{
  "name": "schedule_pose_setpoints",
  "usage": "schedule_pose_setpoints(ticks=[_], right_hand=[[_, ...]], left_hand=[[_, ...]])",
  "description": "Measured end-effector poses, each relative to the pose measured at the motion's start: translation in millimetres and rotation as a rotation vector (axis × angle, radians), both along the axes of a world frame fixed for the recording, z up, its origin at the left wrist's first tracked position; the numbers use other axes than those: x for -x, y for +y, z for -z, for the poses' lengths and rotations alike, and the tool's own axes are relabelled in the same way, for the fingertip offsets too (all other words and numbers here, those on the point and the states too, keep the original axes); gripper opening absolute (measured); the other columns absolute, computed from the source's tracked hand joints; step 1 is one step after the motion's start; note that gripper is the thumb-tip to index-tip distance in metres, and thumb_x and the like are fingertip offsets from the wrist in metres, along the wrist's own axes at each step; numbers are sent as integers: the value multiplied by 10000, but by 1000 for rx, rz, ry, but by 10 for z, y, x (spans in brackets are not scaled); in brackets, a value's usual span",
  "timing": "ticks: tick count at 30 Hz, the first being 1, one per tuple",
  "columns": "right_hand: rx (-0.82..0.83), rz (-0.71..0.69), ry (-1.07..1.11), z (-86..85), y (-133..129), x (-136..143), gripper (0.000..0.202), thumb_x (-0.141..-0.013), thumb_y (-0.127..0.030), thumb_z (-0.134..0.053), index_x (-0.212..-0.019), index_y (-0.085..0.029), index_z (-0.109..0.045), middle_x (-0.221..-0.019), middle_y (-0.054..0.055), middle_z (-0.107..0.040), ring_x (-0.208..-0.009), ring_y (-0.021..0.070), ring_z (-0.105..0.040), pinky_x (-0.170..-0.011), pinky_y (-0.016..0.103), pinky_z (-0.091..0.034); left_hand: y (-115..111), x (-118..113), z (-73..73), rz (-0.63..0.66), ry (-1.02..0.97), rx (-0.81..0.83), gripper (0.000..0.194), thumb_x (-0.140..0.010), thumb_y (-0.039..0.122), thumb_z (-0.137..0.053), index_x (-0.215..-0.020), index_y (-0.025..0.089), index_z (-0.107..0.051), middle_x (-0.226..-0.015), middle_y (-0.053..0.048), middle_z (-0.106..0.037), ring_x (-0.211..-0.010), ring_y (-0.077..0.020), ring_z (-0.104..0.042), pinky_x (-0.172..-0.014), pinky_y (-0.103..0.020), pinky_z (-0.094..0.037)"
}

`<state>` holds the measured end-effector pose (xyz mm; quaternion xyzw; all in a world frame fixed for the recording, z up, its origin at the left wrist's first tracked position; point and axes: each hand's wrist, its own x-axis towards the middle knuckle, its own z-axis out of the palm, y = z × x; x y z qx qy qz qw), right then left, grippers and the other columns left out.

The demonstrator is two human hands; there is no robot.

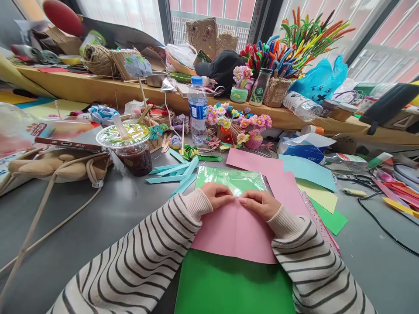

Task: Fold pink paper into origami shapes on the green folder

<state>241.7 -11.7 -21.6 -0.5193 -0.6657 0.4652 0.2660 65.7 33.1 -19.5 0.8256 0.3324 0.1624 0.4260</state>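
A sheet of pink paper [235, 231] with a faint crease down its middle is held by its far edge. My left hand [218, 195] pinches that edge just left of the crease. Close beside it, my right hand [261, 203] pinches the same edge on the right, the thumbs almost meeting. Beneath the pink sheet lies green paper [234, 285], its near part bare. A clear plastic sleeve [231, 176] over green shows beyond my hands. Further pink paper [281, 179] lies to the right, partly hidden by my right forearm.
Light-blue paper strips [176, 171] are scattered beyond my left hand. A lidded drink cup [131, 148] and a water bottle [198, 111] stand behind them. At right lie blue paper [307, 170], scissors [360, 179] and a black cable [376, 222]. A crowded wooden ledge [157, 93] runs along the back.
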Motion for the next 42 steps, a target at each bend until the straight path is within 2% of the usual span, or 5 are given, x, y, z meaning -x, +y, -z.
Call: schedule_pose_setpoints(ticks=[14,23,27,35,42], right_hand=[[-89,63,-38,47,-33,55,258,-728,-354,-420,-643,-141,-538,-578,-11,-456,-575,106,-409,-546,228,-316],[-63,77,-8,31,-18,63,250,-705,-350,-422,-627,-138,-527,-580,-7,-456,-582,109,-411,-562,233,-327],[-67,83,-17,23,-19,71,239,-711,-340,-422,-625,-144,-529,-571,-10,-457,-577,107,-414,-552,228,-331],[-172,52,-102,-1,-64,77,201,-725,-285,-426,-639,-154,-552,-593,-4,-523,-586,112,-457,-551,224,-346],[-197,47,-172,-12,-80,103,211,-730,-290,-423,-662,-156,-570,-604,2,-554,-581,116,-472,-539,227,-346]], left_hand=[[-51,-21,89,-27,42,-275,226,-738,314,-434,-702,150,-586,-664,-14,-617,-605,-109,-535,-565,-200,-385],[-135,-45,25,-88,172,-498,251,-739,353,-426,-686,172,-591,-610,-10,-625,-549,-125,-525,-559,-236,-368],[-144,-41,2,-95,195,-469,262,-741,360,-421,-704,169,-596,-626,-19,-630,-563,-131,-528,-581,-247,-369],[-85,-40,-62,-76,215,-148,337,-645,464,-508,-682,144,-610,-606,-3,-591,-564,-104,-488,-506,-191,-343],[-118,-48,-101,-60,252,-184,281,-697,384,-459,-693,148,-611,-618,-7,-594,-577,-111,-493,-523,-199,-345]])
